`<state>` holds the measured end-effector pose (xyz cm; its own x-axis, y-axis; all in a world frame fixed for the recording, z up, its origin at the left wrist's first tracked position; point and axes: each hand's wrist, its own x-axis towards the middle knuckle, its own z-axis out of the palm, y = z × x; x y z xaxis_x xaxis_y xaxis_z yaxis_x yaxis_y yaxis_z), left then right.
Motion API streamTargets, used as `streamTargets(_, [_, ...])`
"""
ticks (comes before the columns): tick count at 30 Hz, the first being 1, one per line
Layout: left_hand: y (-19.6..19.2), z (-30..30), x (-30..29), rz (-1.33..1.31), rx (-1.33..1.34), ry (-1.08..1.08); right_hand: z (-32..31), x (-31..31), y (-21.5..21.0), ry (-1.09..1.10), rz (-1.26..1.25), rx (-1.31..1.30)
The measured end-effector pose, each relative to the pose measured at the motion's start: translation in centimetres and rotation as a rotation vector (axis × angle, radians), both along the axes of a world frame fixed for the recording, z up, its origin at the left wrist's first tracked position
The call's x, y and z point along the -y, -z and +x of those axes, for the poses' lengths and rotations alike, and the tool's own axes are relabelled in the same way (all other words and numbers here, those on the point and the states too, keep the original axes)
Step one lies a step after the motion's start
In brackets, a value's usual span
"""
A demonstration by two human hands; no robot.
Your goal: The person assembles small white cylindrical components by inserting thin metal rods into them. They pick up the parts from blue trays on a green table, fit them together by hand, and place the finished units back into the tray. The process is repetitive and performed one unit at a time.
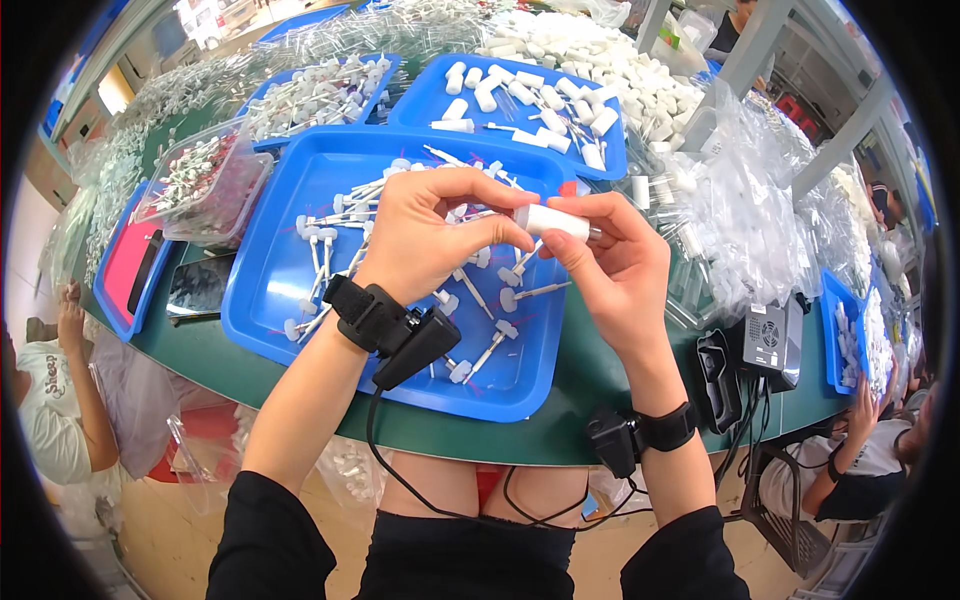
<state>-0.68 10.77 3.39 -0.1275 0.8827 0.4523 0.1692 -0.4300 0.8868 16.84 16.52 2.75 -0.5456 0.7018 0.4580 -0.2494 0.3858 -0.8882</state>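
Above the right part of a large blue tray [262,300], both my hands meet at a small white plastic cylinder [556,221]. The thumb and forefinger of my left hand [415,230] pinch at its left end; whether they grip the cylinder or a small part at its end is hidden. My right hand [622,270] is closed around the cylinder with thumb and fingers, and a clear tip sticks out to its right. Below lie several thin white stems with pale, lobed heads [507,328], scattered over the tray. Wrist straps with small black devices sit on both my arms.
Behind stands a blue tray of white caps [552,97], with a heap of white caps [590,45] beyond. Left are a clear tub [205,195] and a phone [200,287]. To the right are clear bags [760,200] and a black box [771,340]. Cables hang before me; people sit on both sides.
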Motion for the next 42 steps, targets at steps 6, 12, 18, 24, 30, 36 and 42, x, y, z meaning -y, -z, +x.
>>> streamTargets(6, [0.2, -0.9, -0.8, 0.241, -0.316, -0.124, 0.0, 0.1, 0.0, 0.081, 0.149, -0.009])
streamTargets(12, [0.4, -1.3, -0.6, 0.203, -0.355, -0.098, -0.2, 0.5, 0.1, 0.136, 0.101, -0.034])
streamTargets(18, [0.5, -1.0, -0.6, 0.255, -0.339, -0.124, 0.0, 0.3, 0.2, 0.114, 0.106, -0.030])
streamTargets(24, [0.6, -0.8, -0.5, 0.239, -0.305, -0.128, 0.4, -0.1, 0.1, 0.072, 0.185, 0.006])
streamTargets(30, [0.4, -0.2, -0.5, 0.232, -0.337, -0.173, -0.1, 0.2, 0.2, 0.181, 0.144, 0.039])
streamTargets(36, [-0.3, 0.4, -0.6, 0.330, -0.529, -0.195, 0.5, 0.0, 0.0, 0.261, 0.344, 0.077])
streamTargets(42, [-0.1, 0.2, -0.3, 0.280, -0.353, -0.167, -0.4, 0.0, 0.3, 0.122, 0.180, -0.177])
